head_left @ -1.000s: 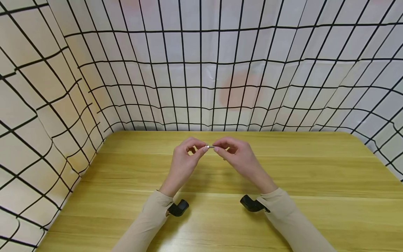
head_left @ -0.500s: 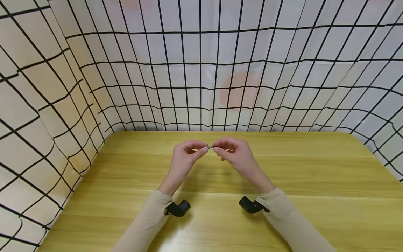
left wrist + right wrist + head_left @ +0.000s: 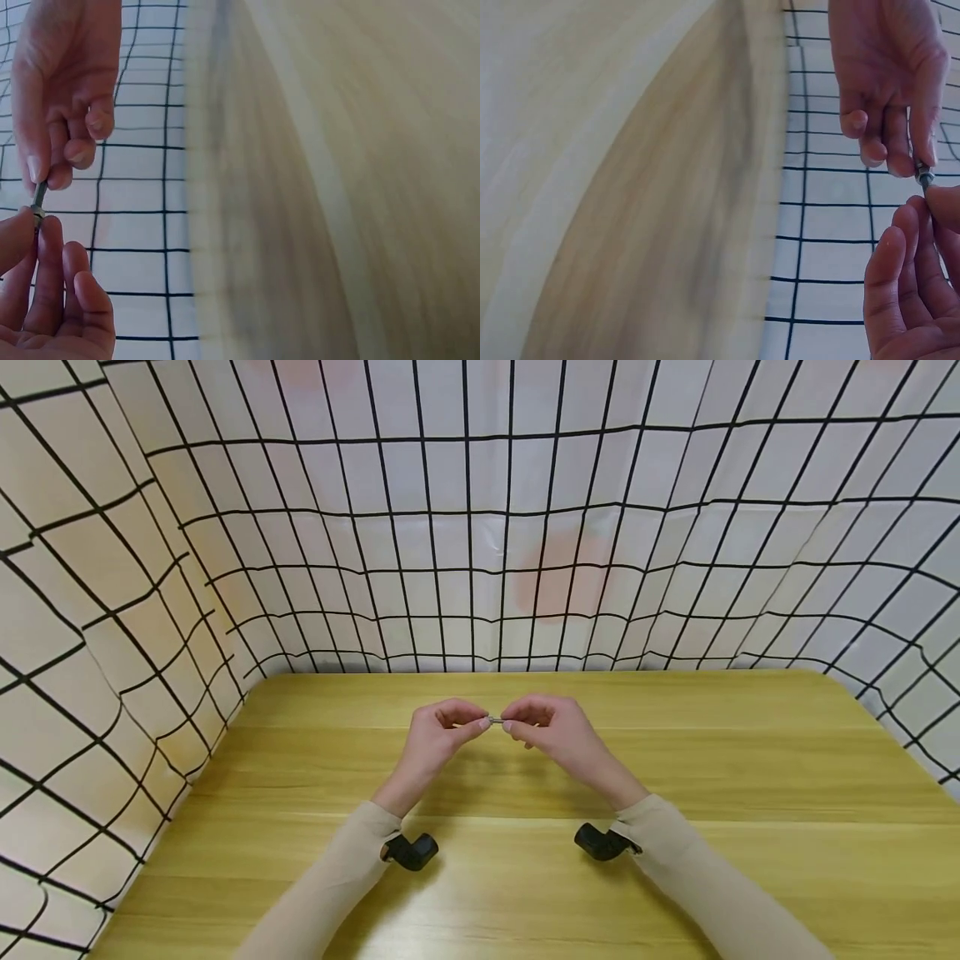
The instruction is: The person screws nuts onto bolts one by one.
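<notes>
A small metal bolt (image 3: 927,186) with a nut (image 3: 38,214) on it lies between my two hands, roughly level. My left hand (image 3: 438,735) pinches the nut end between thumb and index finger. Opposite it, my right hand (image 3: 558,731) pinches the bolt's other end the same way. A short stretch of metal shank shows between the fingertips in the left wrist view, and the rest is covered by the fingers. The other fingers of both hands are loosely curled. Both hands are held up over the far half of the wooden table (image 3: 510,877).
A white curtain (image 3: 427,539) with black grid lines stands behind the table and along its sides. Black wrist-camera mounts (image 3: 412,852) stick out from both beige sleeves (image 3: 333,881).
Both hands keep their pinch on the bolt and nut. They sit slightly lower and further left in the head view, which has itself shifted a little.
</notes>
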Action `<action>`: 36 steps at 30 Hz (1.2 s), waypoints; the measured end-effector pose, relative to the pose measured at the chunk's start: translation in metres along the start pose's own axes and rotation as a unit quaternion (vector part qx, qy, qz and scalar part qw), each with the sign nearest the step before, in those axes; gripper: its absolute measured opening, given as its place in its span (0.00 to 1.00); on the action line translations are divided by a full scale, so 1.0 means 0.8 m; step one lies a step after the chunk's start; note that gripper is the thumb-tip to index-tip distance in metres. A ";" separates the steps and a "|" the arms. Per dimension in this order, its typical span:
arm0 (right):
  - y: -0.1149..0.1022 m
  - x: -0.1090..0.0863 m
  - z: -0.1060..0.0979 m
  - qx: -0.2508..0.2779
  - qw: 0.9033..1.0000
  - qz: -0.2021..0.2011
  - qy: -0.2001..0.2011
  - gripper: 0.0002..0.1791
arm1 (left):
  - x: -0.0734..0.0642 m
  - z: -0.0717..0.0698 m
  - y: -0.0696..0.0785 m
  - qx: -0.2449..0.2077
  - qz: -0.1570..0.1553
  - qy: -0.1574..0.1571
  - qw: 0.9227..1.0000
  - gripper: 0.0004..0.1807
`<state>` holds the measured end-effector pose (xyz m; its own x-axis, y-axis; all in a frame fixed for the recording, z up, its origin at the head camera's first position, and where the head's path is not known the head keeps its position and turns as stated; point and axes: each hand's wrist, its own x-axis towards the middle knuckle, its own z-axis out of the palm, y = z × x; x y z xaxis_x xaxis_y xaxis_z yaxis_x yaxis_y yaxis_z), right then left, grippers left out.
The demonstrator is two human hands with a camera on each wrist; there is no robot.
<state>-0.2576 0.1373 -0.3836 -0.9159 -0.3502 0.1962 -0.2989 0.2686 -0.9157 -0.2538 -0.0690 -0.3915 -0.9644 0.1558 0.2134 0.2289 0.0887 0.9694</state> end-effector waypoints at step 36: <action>0.053 0.007 -0.002 -0.018 0.993 0.100 -0.056 0.07 | 0.020 0.010 -0.043 0.068 -0.139 -0.108 0.982 0.05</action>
<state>-0.2761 0.1481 -0.4211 -0.9227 -0.3844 -0.0300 -0.1259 0.3739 -0.9189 -0.2757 -0.0618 -0.4226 -0.9447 0.3115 -0.1022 -0.0094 0.2857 0.9583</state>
